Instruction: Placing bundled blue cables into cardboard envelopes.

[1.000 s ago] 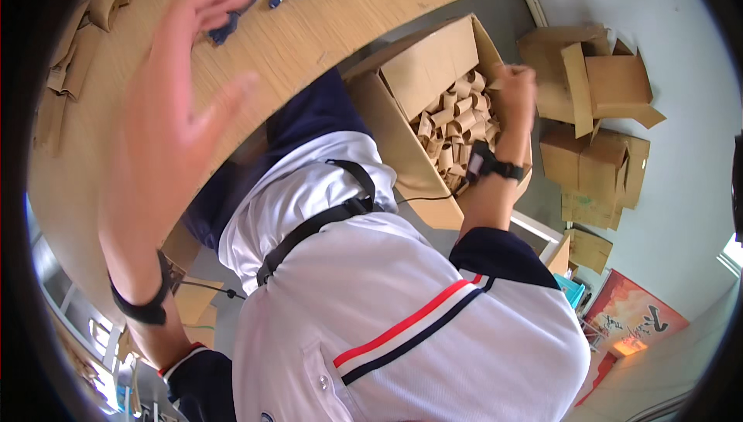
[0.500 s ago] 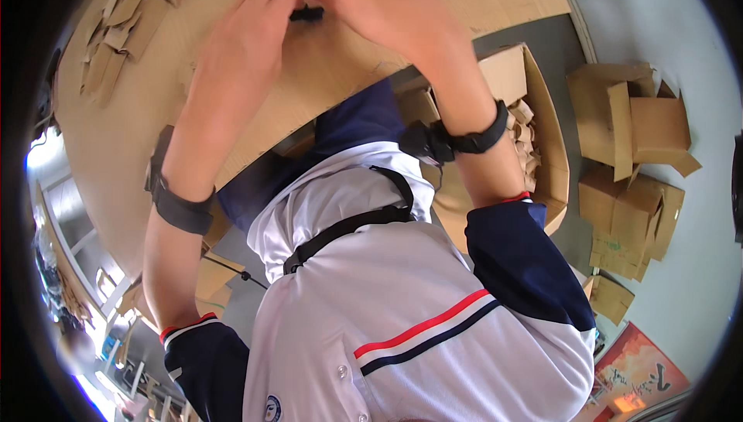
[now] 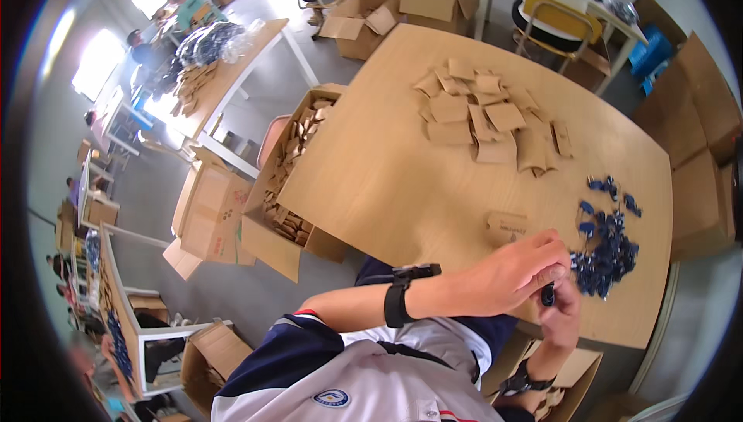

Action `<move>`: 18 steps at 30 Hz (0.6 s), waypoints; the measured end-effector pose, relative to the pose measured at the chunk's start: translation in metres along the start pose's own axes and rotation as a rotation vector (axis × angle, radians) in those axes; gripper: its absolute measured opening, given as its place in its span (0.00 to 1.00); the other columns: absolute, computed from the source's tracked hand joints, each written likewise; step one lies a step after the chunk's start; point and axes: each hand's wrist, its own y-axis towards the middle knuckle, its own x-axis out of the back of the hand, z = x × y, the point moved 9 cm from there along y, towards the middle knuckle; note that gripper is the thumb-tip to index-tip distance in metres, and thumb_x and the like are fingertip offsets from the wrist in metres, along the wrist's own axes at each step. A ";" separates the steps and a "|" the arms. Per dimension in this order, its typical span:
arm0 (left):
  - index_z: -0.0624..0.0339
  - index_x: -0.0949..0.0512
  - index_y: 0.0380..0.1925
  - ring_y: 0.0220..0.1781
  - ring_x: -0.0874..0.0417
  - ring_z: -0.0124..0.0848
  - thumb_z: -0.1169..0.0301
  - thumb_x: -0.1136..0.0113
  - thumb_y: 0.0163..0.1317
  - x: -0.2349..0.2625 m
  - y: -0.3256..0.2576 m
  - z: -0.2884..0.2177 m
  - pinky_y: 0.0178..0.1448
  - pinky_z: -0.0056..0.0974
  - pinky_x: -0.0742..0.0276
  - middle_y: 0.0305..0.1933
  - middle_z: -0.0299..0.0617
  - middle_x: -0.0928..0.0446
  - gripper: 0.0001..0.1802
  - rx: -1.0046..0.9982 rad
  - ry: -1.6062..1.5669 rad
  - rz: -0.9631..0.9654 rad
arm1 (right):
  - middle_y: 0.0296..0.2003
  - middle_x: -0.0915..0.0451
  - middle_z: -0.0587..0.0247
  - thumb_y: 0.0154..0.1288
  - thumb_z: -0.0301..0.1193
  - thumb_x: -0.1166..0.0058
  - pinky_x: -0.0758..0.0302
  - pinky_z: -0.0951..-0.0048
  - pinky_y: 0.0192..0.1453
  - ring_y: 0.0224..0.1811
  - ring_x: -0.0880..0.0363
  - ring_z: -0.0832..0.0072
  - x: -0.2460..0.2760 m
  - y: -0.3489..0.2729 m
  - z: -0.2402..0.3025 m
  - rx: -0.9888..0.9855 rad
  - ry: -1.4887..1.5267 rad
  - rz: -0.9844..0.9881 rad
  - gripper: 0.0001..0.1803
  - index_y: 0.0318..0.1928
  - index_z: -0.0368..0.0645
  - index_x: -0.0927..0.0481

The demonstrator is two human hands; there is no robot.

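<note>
A pale wall [image 3: 708, 290] stands off the right edge of the table [image 3: 364, 159], and grey floor [image 3: 147, 205] spreads off its left edge. Beyond the far edge is a yellow chair [image 3: 561, 16]; past the left edge, a side table [image 3: 259, 41] on white legs. Farther out on that side, two windows [image 3: 99, 64] glare bright white

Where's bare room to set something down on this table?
Bare: the table left of the heaped cardboard packets and lone packet, out to its left edge. Crowded: its near right, with dark blue bundles, the left hand and right hand.
</note>
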 end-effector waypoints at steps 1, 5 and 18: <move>0.63 0.32 0.39 0.40 0.22 0.36 0.77 0.49 0.68 0.005 -0.002 -0.006 0.36 0.36 0.24 0.37 0.46 0.31 0.03 -0.013 0.016 -0.014 | 0.39 0.19 0.54 0.64 0.35 0.38 0.22 0.66 0.48 0.42 0.18 0.67 -0.010 0.003 0.000 -0.039 0.071 -0.007 0.18 0.44 0.32 0.26; 0.62 0.39 0.41 0.34 0.24 0.32 0.70 0.48 0.71 -0.002 -0.017 0.018 0.35 0.36 0.26 0.34 0.43 0.32 0.11 0.505 -0.347 0.090 | 0.32 0.21 0.54 0.67 0.25 0.45 0.22 0.74 0.30 0.27 0.20 0.73 -0.023 0.009 0.011 -0.031 0.032 -0.210 0.07 0.39 0.32 0.27; 0.62 0.44 0.56 0.41 0.27 0.27 0.73 0.43 0.68 0.011 -0.014 0.043 0.42 0.33 0.27 0.41 0.43 0.30 0.24 0.253 -0.411 -0.226 | 0.43 0.21 0.41 0.58 0.26 0.38 0.23 0.80 0.25 0.22 0.19 0.73 0.002 0.007 0.054 0.389 -0.258 -0.507 0.19 0.50 0.33 0.25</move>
